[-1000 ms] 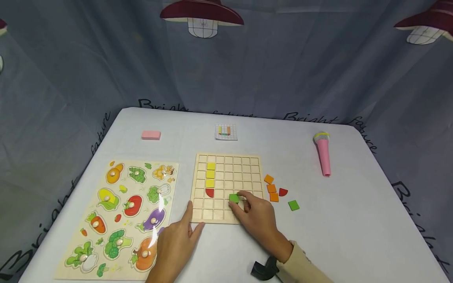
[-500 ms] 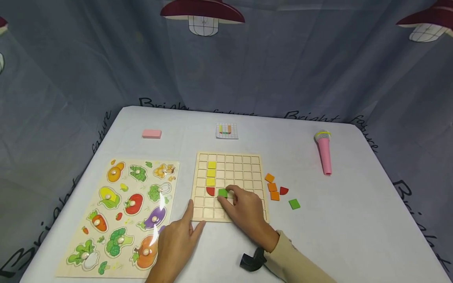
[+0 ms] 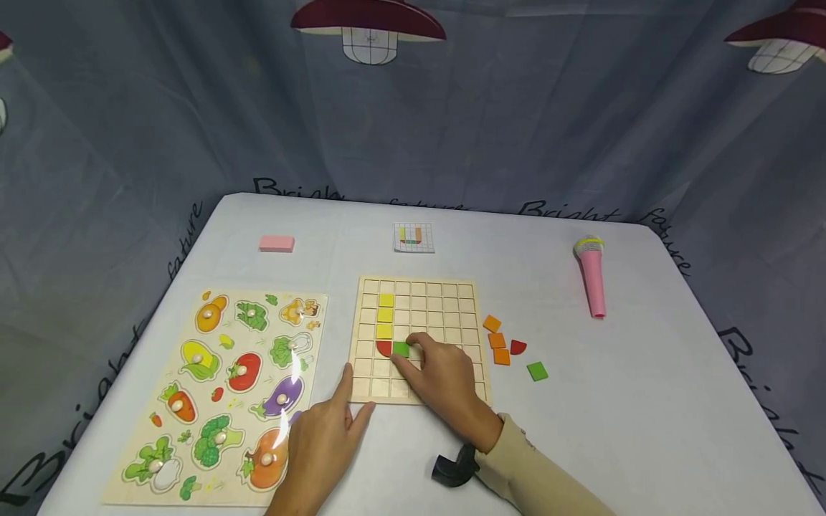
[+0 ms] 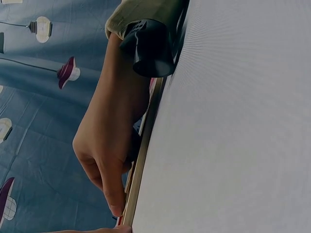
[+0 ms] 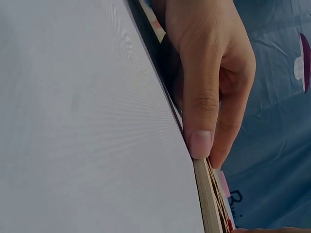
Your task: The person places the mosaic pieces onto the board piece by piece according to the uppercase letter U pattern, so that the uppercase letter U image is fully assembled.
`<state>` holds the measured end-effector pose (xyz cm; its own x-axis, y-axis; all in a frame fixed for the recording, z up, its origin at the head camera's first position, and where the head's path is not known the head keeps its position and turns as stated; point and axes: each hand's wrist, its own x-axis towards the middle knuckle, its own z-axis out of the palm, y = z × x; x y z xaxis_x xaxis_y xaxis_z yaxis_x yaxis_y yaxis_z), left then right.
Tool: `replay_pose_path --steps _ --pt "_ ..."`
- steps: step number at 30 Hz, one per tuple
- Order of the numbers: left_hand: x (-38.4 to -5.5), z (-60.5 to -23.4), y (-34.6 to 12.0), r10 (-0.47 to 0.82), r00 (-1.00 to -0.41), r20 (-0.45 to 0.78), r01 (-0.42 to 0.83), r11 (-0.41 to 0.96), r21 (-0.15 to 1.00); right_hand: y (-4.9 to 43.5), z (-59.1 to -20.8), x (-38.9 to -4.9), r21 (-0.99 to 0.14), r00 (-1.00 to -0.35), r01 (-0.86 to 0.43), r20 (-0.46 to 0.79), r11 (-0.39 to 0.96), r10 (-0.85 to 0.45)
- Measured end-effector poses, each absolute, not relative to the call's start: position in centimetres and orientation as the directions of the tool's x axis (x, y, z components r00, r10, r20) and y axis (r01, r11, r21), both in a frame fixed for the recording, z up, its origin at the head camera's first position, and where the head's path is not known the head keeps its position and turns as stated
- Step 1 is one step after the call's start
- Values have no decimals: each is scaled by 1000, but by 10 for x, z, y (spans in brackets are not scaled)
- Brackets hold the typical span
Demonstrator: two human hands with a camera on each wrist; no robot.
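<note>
My right hand [image 3: 447,380] pinches a green square tile [image 3: 401,349] between thumb and forefinger. That tile lies on the wooden grid board [image 3: 442,308], right beside a red quarter-round tile [image 3: 383,349]. Above the red piece, 3 yellow tiles [image 3: 385,315] form a column. My left hand [image 3: 321,437] rests at the board's lower left corner, forefinger straight along the left side and thumb at the front edge. The left wrist view catches the right hand [image 4: 109,141] with its fingertips down at the board. In the right wrist view, the left hand's thumb [image 5: 200,143] touches the board's edge.
Loose orange tiles [image 3: 497,340], a red piece [image 3: 518,347] and a green tile [image 3: 537,371] lie right of the board. A vegetable puzzle [image 3: 216,344] is at left. Behind are a pink block [image 3: 277,244], a pattern card [image 3: 414,238] and a toy microphone [image 3: 590,276].
My right hand has slid the green tile left across the board, up to the red quarter-round tile. The left hand has stayed in place.
</note>
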<state>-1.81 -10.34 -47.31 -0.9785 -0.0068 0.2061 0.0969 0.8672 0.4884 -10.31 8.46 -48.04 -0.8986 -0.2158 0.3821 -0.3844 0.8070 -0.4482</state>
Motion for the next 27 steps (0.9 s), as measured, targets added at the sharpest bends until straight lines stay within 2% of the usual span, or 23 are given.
replay_pose_path --steps 17,27 --pt "-18 -476 -104 -13 -983 184 80 869 489 92 -479 -99 -477 -913 -366 351 799 -208" --pt "-17 -475 -104 -17 -980 197 84 866 493 113 -477 -88 -586 -893 -434 381 684 -240"
